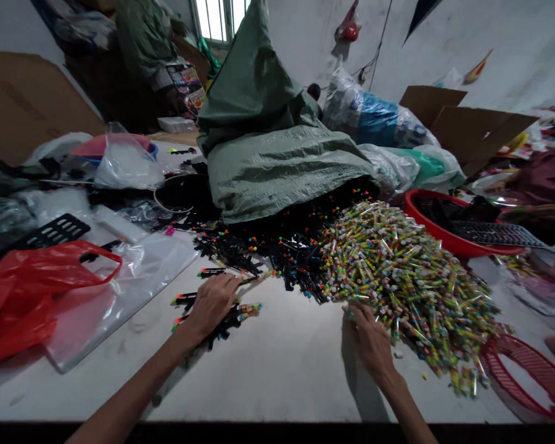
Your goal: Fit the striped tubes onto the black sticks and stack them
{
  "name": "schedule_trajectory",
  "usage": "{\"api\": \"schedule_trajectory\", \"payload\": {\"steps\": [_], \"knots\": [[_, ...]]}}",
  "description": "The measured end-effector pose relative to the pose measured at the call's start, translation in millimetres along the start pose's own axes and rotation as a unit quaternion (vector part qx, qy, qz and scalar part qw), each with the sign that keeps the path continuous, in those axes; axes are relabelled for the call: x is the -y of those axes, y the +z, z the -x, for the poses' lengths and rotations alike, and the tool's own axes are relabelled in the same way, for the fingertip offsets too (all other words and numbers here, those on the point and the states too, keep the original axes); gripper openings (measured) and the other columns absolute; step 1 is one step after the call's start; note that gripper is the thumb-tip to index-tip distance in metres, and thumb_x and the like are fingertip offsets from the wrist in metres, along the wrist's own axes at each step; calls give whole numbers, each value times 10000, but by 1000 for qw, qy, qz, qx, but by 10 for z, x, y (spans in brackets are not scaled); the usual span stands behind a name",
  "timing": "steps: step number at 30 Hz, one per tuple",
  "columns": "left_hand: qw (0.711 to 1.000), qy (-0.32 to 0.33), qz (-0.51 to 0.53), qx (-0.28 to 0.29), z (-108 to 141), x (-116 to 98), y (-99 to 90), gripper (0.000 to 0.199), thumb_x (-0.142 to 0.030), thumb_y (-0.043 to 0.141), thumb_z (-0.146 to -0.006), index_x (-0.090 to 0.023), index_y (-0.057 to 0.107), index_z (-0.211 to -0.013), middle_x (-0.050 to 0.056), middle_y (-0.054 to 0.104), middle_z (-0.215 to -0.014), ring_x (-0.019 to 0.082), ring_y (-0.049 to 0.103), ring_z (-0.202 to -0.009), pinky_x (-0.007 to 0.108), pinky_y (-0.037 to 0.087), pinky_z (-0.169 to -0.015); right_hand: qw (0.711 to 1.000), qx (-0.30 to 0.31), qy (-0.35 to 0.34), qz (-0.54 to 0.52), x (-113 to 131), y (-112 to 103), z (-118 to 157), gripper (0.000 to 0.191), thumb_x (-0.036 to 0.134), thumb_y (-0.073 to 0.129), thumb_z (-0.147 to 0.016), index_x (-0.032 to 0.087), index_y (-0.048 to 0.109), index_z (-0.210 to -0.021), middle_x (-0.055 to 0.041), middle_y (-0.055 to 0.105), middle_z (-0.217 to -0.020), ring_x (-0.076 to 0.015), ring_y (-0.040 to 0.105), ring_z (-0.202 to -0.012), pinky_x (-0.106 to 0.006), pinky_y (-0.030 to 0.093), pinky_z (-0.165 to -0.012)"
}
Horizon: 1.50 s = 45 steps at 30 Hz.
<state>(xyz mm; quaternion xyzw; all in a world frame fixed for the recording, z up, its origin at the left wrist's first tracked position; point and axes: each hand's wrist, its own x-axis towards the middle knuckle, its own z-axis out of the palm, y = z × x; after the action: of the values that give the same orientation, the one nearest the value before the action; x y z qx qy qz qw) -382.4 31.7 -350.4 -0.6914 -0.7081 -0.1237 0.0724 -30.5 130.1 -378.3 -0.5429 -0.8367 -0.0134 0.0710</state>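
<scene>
My left hand (215,302) is closed at the left of the white table, its fingers curled over small black toy guns with orange tips. At its fingertips, a black toy gun with a yellow candy tube (267,275) at its end sticks out to the right. More black toy guns (231,319) lie under and beside the palm, some with candy tubes at their ends. My right hand (370,338) is at the near left edge of a heap of clear candy-filled tubes (398,265). Its fingers are pinched on what looks like one tube (348,310), mostly hidden.
A green woven sack (287,166) spills black toy guns (300,253) at the back. A red bag (50,296) and clear plastic sheets (134,277) lie left. On the right are a red basin (425,231), a pink basket (527,370) and another person's sleeve (546,185).
</scene>
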Motion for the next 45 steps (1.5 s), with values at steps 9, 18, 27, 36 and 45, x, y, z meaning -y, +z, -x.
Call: {"api": "schedule_trajectory", "payload": {"steps": [9,18,27,36,45], "knots": [[990,-93,47,98,-216,25,-158,423,-89,395,-778,-213,552,-1151,68,572,-1199,216,479,-1143,371,336,-946,999,32,19,-5,197,6,-132,106,174,460,-830,180,563,-803,-44,585,-867,-164,602,-720,-242,294,-526],[964,-222,96,112,-994,-218,252,342,-345,561,-748,-127,586,-1011,185,588,-1018,313,582,-932,396,407,-775,995,-23,-29,-96,505,93,-14,190,278,392,-846,203,524,-731,-36,597,-759,-169,605,-657,-248,350,-532],[892,-213,394,70,-499,-573,49,167,-176,347,-789,-172,450,-921,52,612,-880,157,601,-826,276,451,-710,837,80,70,-537,766,-175,-33,355,522,520,-778,175,553,-849,-9,527,-640,-155,494,-576,-261,390,-522],[712,-138,652,221,-16,-966,-1,243,-301,523,-737,-174,421,-917,4,635,-704,132,579,-604,251,417,-585,699,186,56,-688,1007,-503,-44,309,386,659,-716,139,693,-899,-13,567,-669,-96,476,-557,-215,359,-504],[891,-6,408,201,67,-957,-126,237,-335,446,-840,-212,648,-862,-5,608,-681,136,540,-646,233,335,-583,689,208,34,-693,942,-473,63,251,357,688,-693,149,711,-833,0,570,-642,-77,474,-523,-207,385,-498]]}}
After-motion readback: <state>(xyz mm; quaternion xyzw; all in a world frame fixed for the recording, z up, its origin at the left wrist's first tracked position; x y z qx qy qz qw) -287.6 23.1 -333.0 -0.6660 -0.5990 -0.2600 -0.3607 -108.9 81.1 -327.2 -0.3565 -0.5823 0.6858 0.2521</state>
